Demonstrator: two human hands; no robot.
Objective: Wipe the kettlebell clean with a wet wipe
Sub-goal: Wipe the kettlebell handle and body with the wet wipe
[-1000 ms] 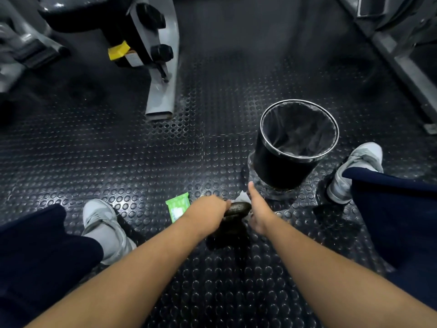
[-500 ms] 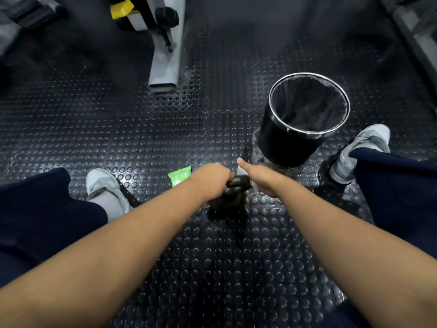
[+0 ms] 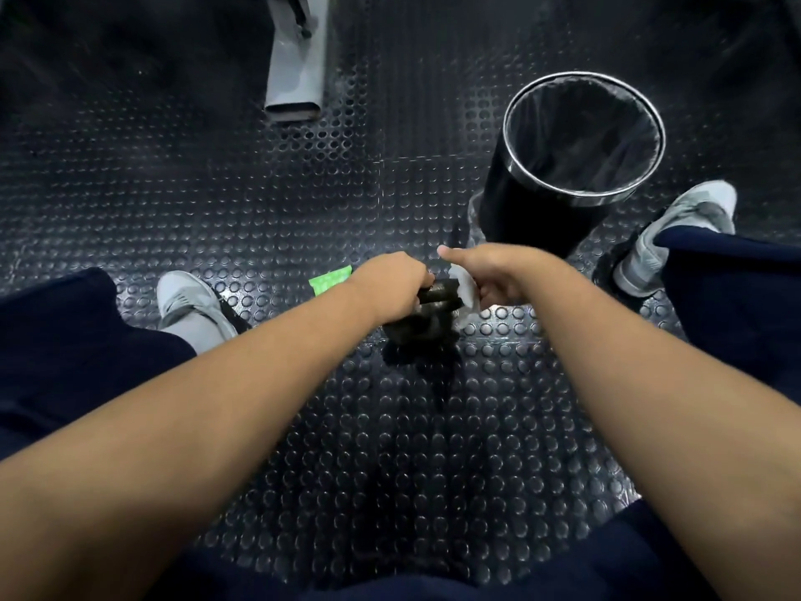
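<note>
My left hand (image 3: 392, 284) grips the handle of the kettlebell (image 3: 422, 329), which sits on the floor (image 3: 260, 188). My right hand (image 3: 498, 275) clutches a wipe (image 3: 466, 290) against the handle's right end. The green pack (image 3: 329, 280) has print too blurred to read.

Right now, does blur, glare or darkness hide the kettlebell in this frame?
Head view: wide-angle bending at the edges; dim light makes the black kettlebell merge with the dark floor; the white wet wipe stands out; glare on the bin rim; little blur.
</note>
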